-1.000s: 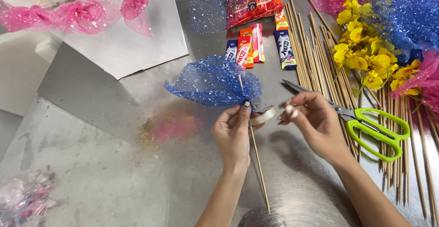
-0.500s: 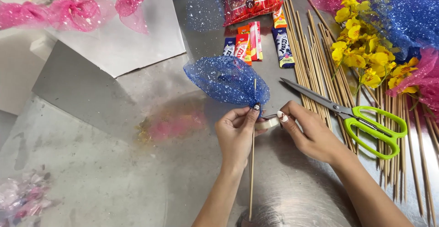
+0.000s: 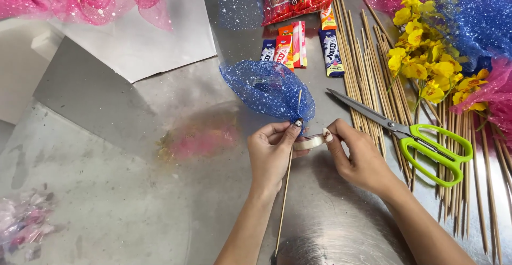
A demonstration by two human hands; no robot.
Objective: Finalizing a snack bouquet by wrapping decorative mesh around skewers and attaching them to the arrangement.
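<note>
My left hand (image 3: 273, 155) pinches a thin wooden stick (image 3: 284, 193) just below a bundle of blue glittery mesh (image 3: 269, 88) gathered at the stick's top. The stick runs down toward the frame's lower edge. My right hand (image 3: 360, 158) holds a small roll of clear tape (image 3: 309, 141) right beside the left fingers, with the tape touching the spot where mesh and stick meet.
Green-handled scissors (image 3: 426, 145) lie on a spread of wooden sticks (image 3: 373, 73) at the right. Yellow flowers (image 3: 426, 57), blue and pink mesh sit at the far right. Snack packets (image 3: 298, 43) lie ahead. Pink mesh pieces (image 3: 80, 1) rest on white card (image 3: 160, 46) at upper left.
The stick has swung from slanting to nearly upright, and the blue mesh bundle rose with it. My right hand brought the tape roll closer against the stick.
</note>
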